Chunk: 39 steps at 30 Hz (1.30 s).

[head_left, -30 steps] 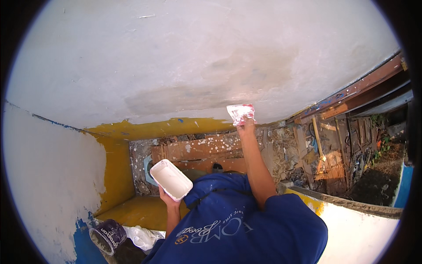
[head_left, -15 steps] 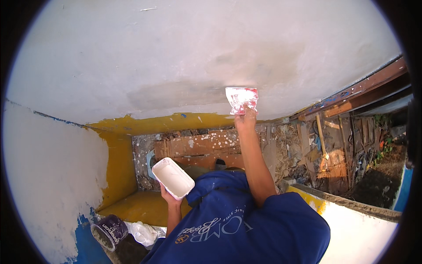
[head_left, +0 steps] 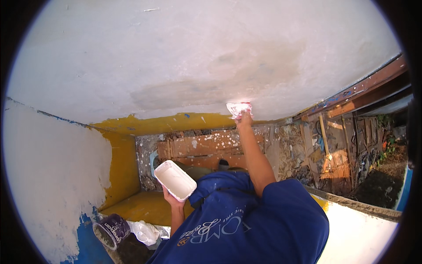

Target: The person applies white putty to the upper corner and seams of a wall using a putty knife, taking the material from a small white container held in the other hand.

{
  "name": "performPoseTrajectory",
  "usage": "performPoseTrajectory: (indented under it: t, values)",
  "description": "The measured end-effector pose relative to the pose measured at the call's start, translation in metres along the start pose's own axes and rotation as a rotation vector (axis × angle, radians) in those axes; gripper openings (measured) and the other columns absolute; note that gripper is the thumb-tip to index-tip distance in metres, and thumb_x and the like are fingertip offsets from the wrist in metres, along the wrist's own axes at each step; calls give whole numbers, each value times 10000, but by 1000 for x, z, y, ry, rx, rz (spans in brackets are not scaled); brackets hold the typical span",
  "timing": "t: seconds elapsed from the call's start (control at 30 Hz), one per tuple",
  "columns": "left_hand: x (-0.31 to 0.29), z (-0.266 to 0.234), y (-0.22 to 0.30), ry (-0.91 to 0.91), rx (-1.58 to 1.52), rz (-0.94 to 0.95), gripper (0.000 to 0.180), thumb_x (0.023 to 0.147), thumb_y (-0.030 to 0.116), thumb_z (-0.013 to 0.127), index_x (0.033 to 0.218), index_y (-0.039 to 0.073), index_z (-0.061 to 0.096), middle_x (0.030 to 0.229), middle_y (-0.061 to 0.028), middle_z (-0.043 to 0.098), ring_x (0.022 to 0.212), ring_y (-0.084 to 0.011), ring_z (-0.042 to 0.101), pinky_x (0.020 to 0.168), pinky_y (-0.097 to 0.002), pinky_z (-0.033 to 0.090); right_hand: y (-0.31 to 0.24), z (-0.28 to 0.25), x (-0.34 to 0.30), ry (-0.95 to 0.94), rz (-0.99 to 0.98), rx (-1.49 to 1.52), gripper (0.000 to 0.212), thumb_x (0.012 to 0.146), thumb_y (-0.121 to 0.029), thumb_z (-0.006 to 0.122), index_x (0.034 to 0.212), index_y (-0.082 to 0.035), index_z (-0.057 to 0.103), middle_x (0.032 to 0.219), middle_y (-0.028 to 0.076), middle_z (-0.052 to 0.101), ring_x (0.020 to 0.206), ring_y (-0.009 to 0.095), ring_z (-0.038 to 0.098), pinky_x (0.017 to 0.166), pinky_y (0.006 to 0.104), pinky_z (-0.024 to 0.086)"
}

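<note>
My right hand (head_left: 244, 119) grips a red putty scraper (head_left: 239, 109) smeared with white filler. Its wide edge lies against the pale wall (head_left: 176, 48), just above a yellow band along the bottom. Damp-looking grey-beige patches (head_left: 255, 66) spread over the wall above and left of the blade. Low at my left side, my left hand (head_left: 175, 201) is closed around a white rectangular tub (head_left: 176, 179) that is tilted and coated inside with off-white paste. The fingers under the tub are partly hidden.
A dark purple bucket (head_left: 111, 231) and a crumpled white plastic bag (head_left: 146, 232) rest at the lower left. Paint-spattered brown boards (head_left: 202, 145) lie below the wall. Debris and a wooden-handled tool (head_left: 324, 134) are at the right, beside a low wall top (head_left: 351, 204).
My right hand has drawn the scraper down the wall, and its blade now appears more foreshortened. My left hand keeps the tub in nearly the same place.
</note>
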<state>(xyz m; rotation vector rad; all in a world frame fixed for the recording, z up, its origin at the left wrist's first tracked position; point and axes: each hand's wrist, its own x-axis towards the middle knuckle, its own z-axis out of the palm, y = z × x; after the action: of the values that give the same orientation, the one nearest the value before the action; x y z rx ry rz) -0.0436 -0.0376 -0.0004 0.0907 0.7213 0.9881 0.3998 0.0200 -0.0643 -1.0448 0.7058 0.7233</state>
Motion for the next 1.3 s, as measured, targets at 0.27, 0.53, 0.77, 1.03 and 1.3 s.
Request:
performPoseTrajectory:
  t: [0.27,0.53,0.77,1.03,1.3]
  values:
    - [-4,10,-6,0,18,60,544,994,462,376,1390,96,443,1316,-109,548,1168,-331,562,998,-523,454,-12,15,-29,-61,-22,12,312,934,-79,544,1245,-78,559,1235,74,560,1133,250,530,973,491,459]
    - [-3,13,-7,28,33,32,533,997,449,363,1382,91,447,1297,-110,556,1154,-324,571,978,-509,475,-44,30,-88,-178,-128,49,287,939,-76,535,1225,-62,549,1204,82,543,1097,244,536,964,500,460]
    - [-4,6,-8,-5,67,34,538,993,448,365,1390,92,442,1301,-111,553,1168,-326,562,986,-514,465,-61,22,-110,-127,-122,106,226,940,-56,525,1163,-88,535,1116,68,569,983,226,566,915,470,469]
    - [10,-8,-7,-85,36,11,580,986,484,404,1425,106,414,1392,-94,505,1251,-340,504,1051,-541,400,-45,-10,0,-58,-100,158,240,919,-52,556,1148,-124,554,1090,61,582,969,236,563,860,470,486]
    - [8,-9,-9,-65,65,31,565,989,472,404,1415,102,425,1375,-92,516,1233,-335,518,1042,-538,409,-86,14,-96,-140,-241,97,199,917,-20,504,1107,-17,564,1110,104,594,991,254,581,888,492,507]
